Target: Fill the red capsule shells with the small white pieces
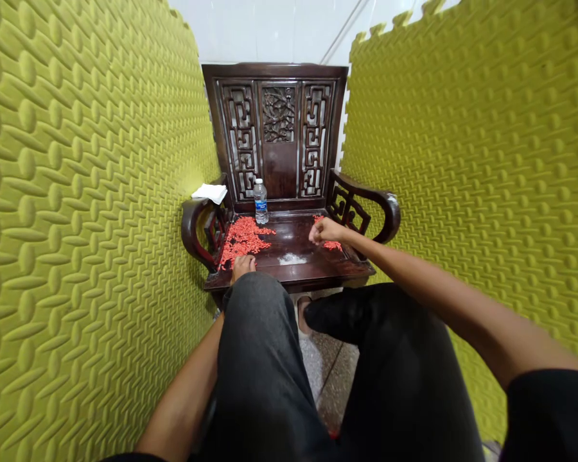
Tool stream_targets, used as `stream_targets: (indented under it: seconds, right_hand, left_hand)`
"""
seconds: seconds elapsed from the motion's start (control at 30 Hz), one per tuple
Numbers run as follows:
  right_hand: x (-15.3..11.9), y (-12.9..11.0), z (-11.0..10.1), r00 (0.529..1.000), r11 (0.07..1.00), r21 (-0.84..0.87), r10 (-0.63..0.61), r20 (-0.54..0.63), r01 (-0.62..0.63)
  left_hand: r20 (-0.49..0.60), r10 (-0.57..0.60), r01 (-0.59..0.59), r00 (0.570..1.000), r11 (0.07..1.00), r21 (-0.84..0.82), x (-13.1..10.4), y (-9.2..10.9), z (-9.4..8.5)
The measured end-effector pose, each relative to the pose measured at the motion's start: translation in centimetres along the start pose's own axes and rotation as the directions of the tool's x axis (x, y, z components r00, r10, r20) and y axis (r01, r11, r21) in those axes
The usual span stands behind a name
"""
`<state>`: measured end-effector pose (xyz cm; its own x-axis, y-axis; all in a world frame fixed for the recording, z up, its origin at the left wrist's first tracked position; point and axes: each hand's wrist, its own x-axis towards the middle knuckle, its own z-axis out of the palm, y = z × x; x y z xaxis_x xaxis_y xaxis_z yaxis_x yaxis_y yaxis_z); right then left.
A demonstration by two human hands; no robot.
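Many small red pieces [243, 236] are spread over the left part of the dark wooden seat [289, 236]. My left hand [244, 264] rests at the near edge of this spread, partly behind my knee, its fingers bent; whether they hold a piece is too small to tell. Over the right part of the seat is my right hand [324, 231], fingers curled together, with anything between them too small to make out. A smaller group of red pieces [332, 245] lies under and beside it. A whitish patch [292, 258] marks the seat's front middle.
A water bottle [261, 202] stands at the seat's back left. White tissue [210, 192] lies on the left armrest. The carved backrest [280, 168] rises behind, and a curved armrest [391, 215] is on the right. Yellow foam walls [125, 192] flank both sides. My knees are close in front.
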<state>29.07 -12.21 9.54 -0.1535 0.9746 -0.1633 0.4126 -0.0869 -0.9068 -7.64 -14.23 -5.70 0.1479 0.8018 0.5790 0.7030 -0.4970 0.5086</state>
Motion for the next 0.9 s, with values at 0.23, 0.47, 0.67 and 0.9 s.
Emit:
stream_targets:
  seconds: [0.23, 0.47, 0.67, 0.9]
  right_hand:
    - [-3.3, 0.8, -1.9, 0.998, 1.000, -0.001, 0.030, 0.062, -0.030]
    - [-4.5, 9.1, 2.9, 0.999, 0.998, 0.057, 0.009, -0.047, -0.006]
    - [-3.7, 13.3, 4.5, 0.984, 0.988, 0.147, -0.030, -0.178, 0.057]
    - [-3.8, 13.0, 4.4, 0.974, 0.964, 0.243, -0.050, -0.220, 0.104]
  left_hand:
    - [-0.056, -0.005, 0.004, 0.998, 1.000, -0.010, 0.2, 1.0, -0.1]
    - [-0.078, -0.011, 0.014, 0.997, 0.999, 0.037, -0.2, 0.9, 0.3]
    - [-0.029, -0.008, 0.011, 1.000, 0.994, 0.111, -0.8, 0.8, 0.4]
    - [0.079, 0.066, -0.069, 0.995, 0.997, 0.041, -1.0, 1.6, -1.6]
